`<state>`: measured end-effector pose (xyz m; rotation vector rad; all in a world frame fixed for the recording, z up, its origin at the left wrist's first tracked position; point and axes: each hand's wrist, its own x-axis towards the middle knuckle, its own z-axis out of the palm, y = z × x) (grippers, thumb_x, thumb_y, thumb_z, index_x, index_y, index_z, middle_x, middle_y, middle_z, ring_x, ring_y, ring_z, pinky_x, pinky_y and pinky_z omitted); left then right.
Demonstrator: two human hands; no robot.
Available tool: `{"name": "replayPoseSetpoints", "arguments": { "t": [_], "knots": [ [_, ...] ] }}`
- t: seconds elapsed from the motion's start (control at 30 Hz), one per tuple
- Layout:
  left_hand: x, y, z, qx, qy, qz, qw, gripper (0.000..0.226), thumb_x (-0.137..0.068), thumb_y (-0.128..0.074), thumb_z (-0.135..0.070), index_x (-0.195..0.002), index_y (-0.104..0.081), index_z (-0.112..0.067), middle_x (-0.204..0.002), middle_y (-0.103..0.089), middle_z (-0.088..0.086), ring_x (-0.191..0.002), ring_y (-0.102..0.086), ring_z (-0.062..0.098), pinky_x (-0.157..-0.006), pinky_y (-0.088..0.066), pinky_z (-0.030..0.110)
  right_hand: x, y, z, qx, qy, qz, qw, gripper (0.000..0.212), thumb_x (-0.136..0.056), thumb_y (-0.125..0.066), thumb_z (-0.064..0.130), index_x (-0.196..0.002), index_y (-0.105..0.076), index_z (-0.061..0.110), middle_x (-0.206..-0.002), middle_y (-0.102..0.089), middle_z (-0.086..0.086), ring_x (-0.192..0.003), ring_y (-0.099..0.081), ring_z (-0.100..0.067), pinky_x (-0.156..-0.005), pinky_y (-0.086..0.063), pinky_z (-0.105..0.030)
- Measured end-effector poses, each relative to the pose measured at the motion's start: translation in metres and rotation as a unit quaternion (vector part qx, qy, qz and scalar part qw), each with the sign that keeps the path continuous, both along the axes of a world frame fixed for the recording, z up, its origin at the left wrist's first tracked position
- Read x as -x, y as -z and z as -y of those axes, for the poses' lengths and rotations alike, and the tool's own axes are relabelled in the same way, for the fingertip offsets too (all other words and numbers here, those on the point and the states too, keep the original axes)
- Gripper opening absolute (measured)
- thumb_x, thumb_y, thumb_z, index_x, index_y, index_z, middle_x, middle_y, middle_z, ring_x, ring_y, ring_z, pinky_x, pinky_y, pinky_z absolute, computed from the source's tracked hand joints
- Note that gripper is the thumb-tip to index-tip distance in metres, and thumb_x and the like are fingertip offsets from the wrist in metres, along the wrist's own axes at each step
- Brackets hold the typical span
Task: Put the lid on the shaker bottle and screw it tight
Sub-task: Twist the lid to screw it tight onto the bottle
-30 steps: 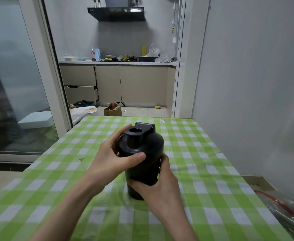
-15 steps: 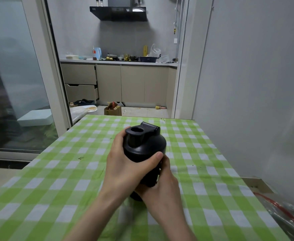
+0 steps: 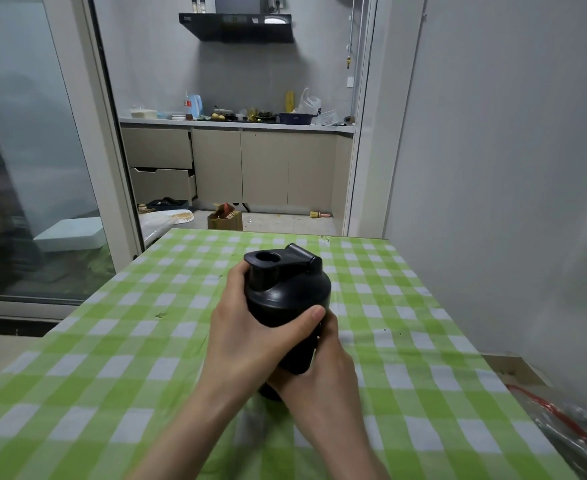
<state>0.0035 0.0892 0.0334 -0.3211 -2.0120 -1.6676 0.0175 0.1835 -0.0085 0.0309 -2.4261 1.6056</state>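
A black shaker bottle (image 3: 299, 355) stands on the green-and-white checked table (image 3: 112, 368), in the middle of the view. Its black domed lid (image 3: 287, 292) sits on top, with an open spout and a flip cap facing away. My left hand (image 3: 250, 334) wraps the lid from the left, thumb across its front. My right hand (image 3: 323, 372) grips the bottle's body lower down from the right and near side. Most of the bottle's body is hidden behind both hands.
A grey wall runs along the table's right side. A clear plastic bag with a red stripe (image 3: 569, 424) lies at the table's right edge. Beyond the far edge a doorway opens into a kitchen; a cardboard box (image 3: 225, 219) stands on the floor there.
My left hand has turned around the lid, its thumb sweeping right across the front. The lid's flip cap has rotated to the right, and the bottle has risen slightly in the view.
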Motion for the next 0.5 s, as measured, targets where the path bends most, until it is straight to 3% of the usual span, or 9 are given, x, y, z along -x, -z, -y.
{"name": "replayPoseSetpoints", "arguments": {
  "t": [0.23, 0.5],
  "knots": [
    [0.005, -0.008, 0.009, 0.016, 0.029, 0.004, 0.999, 0.061, -0.038, -0.078, -0.048, -0.093, -0.055, -0.038, -0.092, -0.066, -0.032, -0.082, -0.063, -0.01, -0.064, -0.047, 0.007, 0.001, -0.001, -0.002, 0.008, -0.002, -0.008, 1.0, 0.084, -0.054, -0.077, 0.048, -0.126, -0.039, 0.03, -0.109, -0.066, 0.011, -0.1, -0.063, -0.017, -0.079, -0.053, -0.034],
    [0.013, -0.012, 0.02, 0.036, 0.085, 0.006, 0.996, 0.06, -0.038, -0.084, -0.034, -0.092, -0.057, -0.037, -0.084, -0.067, -0.034, -0.079, -0.064, -0.011, -0.06, -0.046, 0.005, 0.005, 0.001, -0.005, 0.008, -0.005, -0.008, 1.0, 0.076, -0.053, -0.079, 0.047, -0.118, -0.04, 0.036, -0.101, -0.064, 0.018, -0.098, -0.062, -0.011, -0.079, -0.053, -0.029]
  ]
}}
